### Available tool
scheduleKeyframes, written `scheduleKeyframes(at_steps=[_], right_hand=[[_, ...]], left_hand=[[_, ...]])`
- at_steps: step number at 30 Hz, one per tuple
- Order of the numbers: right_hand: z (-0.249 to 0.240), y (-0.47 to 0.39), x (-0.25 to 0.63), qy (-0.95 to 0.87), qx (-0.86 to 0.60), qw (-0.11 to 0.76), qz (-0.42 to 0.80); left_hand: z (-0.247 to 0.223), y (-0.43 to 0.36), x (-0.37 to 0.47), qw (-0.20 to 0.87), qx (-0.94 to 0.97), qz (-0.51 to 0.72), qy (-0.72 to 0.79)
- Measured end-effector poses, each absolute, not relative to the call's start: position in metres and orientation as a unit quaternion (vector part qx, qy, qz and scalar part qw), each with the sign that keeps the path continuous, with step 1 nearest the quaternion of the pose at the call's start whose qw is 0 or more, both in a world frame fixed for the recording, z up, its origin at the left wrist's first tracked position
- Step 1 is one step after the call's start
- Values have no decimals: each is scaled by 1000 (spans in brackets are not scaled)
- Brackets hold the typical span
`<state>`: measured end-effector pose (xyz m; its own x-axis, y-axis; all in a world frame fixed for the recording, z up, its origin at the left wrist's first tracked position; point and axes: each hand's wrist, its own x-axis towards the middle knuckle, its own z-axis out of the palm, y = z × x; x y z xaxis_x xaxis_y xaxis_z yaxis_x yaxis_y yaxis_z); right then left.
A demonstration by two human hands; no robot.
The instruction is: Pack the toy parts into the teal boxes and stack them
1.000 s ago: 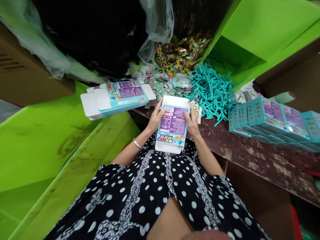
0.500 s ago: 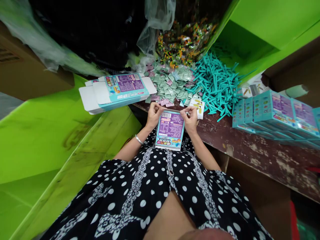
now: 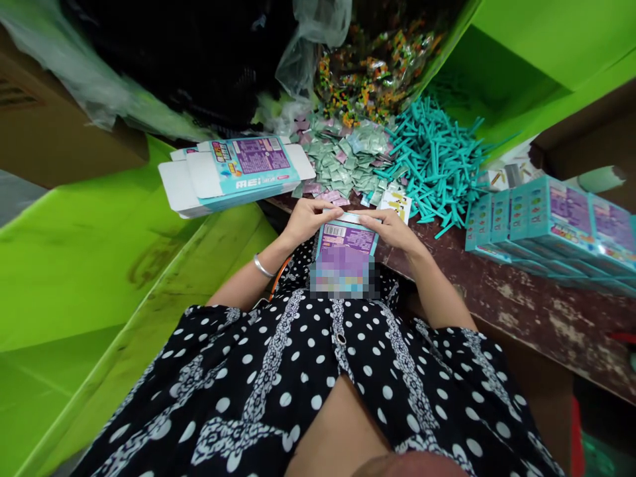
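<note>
A small blue-and-purple cardboard box [image 3: 346, 245] is held upright against my lap, its far end toward the table. My left hand [image 3: 311, 222] grips the left corner of that end, thumb lying along the white flap. Opposite it, my right hand [image 3: 390, 227] is closed on the right corner, fingers pressing the same flap. Part of the box's lower face is blurred out. Just beyond my hands lie a white card with yellow pieces [image 3: 396, 204] and a heap of small green and pink sachets [image 3: 342, 165].
Flat unfolded boxes [image 3: 248, 165] lie at the left on a green edge. Teal plastic sticks [image 3: 437, 159] are heaped at the right, near rows of filled-out boxes [image 3: 551, 218] on the worn brown table [image 3: 517, 311]. A clear bag of orange-and-green pieces [image 3: 372, 79] stands behind.
Both hands have shifted from pinching the box's top corners to lying across its end, thumbs and fingers pressing the flap. The box has moved slightly right.
</note>
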<state>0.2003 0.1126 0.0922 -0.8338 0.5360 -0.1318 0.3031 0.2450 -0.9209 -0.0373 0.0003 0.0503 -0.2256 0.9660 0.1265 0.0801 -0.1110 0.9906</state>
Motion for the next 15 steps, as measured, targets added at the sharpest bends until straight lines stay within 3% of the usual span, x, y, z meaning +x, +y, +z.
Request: scheduleKeyframes(at_steps=[9,15], right_hand=[[84,92,215,-856,-237,93,451],[82,85,213,-887,-240,76,387]], left_hand=[[30,-23,-56,491,528,540,435],[20,-34,-54,487,528,545,432]])
